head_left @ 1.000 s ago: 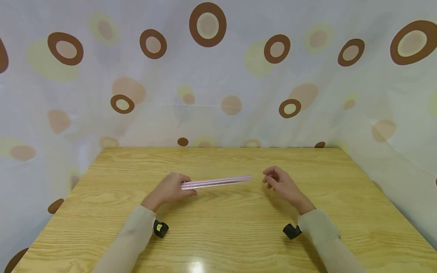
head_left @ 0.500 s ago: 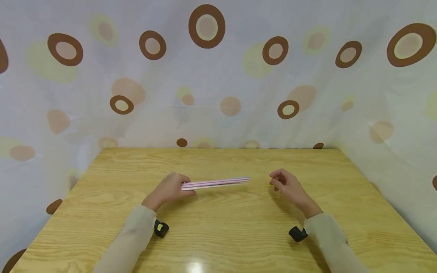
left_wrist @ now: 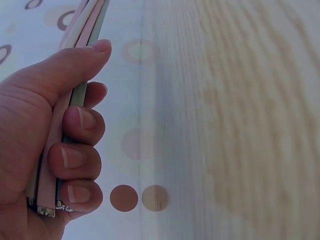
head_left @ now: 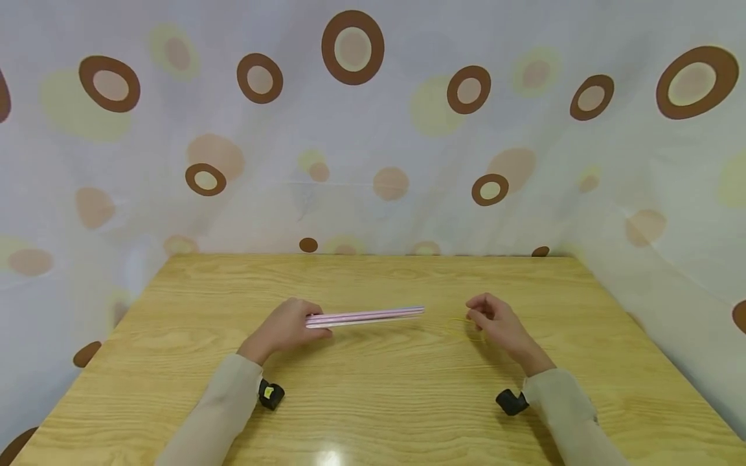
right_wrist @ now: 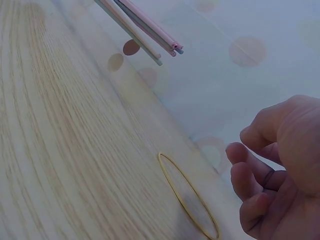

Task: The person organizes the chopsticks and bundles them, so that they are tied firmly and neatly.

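Gripping a bundle of pink and pale green straws (head_left: pixel 366 316) at one end, the left hand (head_left: pixel 284 328) has fingers and thumb curled round them; their free ends point toward the right hand (head_left: pixel 495 321). That hand hovers with loosely curled fingers, holding nothing, just beside a yellow rubber band (right_wrist: pixel 188 195) lying flat on the wooden table (head_left: pixel 373 401).

Lighting: bright, even, overhead. Glare: 1 white spot on the table (head_left: pixel 328 455), near edge. Shadows: soft, faint, under both hands. Head view: sharp, bowed at edges. 2 wrist views: washed, bluish; far wood grain blurred.
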`<action>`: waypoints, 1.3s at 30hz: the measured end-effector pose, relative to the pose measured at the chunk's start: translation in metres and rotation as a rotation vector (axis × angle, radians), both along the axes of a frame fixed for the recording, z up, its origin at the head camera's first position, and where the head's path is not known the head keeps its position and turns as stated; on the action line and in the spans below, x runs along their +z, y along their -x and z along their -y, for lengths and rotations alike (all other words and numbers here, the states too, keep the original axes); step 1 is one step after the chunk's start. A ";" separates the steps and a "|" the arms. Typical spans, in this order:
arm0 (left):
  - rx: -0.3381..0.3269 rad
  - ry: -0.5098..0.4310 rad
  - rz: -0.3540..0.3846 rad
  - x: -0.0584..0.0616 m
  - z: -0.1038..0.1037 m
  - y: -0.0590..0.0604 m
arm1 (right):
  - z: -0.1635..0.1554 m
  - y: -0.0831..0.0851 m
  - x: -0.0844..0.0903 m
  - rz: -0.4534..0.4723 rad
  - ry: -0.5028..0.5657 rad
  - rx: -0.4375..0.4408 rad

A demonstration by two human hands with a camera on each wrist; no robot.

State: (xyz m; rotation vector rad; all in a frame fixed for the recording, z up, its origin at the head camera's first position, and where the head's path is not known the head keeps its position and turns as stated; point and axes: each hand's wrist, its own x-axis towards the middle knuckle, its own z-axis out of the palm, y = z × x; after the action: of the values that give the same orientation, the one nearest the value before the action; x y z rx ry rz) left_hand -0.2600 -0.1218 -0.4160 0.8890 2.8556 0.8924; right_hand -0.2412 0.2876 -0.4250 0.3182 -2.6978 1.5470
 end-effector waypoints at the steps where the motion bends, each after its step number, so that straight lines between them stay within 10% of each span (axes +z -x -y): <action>1: 0.003 0.001 -0.002 0.001 0.000 0.000 | 0.000 0.001 -0.001 -0.004 0.004 0.001; 22: 0.002 -0.005 -0.004 -0.001 0.002 -0.001 | -0.010 0.003 -0.006 -0.032 -0.224 -0.187; 39: 0.013 -0.006 0.012 0.001 0.002 0.000 | -0.014 0.002 -0.014 -0.012 -0.386 -0.167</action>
State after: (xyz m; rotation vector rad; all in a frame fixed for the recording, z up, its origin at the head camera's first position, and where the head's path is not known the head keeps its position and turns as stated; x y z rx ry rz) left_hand -0.2597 -0.1241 -0.4155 0.8628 2.8533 0.9053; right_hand -0.2435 0.3016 -0.4387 0.1000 -2.9123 0.9758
